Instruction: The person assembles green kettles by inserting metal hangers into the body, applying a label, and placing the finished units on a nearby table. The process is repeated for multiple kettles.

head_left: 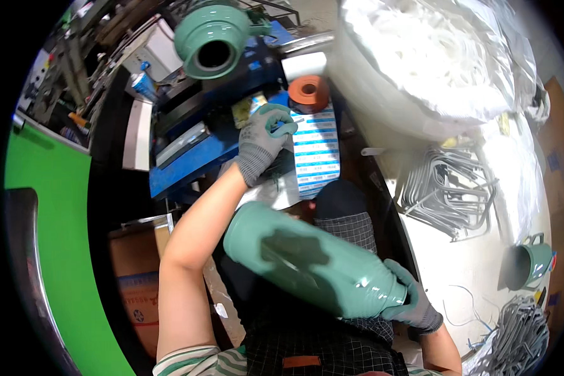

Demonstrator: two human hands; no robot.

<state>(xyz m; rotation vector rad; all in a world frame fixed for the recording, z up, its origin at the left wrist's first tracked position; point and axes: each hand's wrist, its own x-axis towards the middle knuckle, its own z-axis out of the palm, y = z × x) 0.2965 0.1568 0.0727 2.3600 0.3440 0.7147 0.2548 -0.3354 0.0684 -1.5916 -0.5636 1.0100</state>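
Note:
My right hand (410,299), in a grey and green work glove, is wrapped round the narrow neck of a glossy green thermos flask body (307,260). The flask lies tilted across my lap, its wide base toward the upper left. Farther forward, my left hand (266,133), gloved alike, has thumb and fingertips curled together at the left edge of a blue-and-white printed label sheet (316,153). Whatever those fingertips pinch is too small to make out. An orange ring-shaped roll (308,92) sits at the sheet's far end.
Another green flask body (212,41) stands at the back left by a blue metal bench (185,164). On the right, a big plastic-lined container (388,81) holds white rings. Grey wire handles (448,191) and a green cup (528,266) lie on the white table (429,244).

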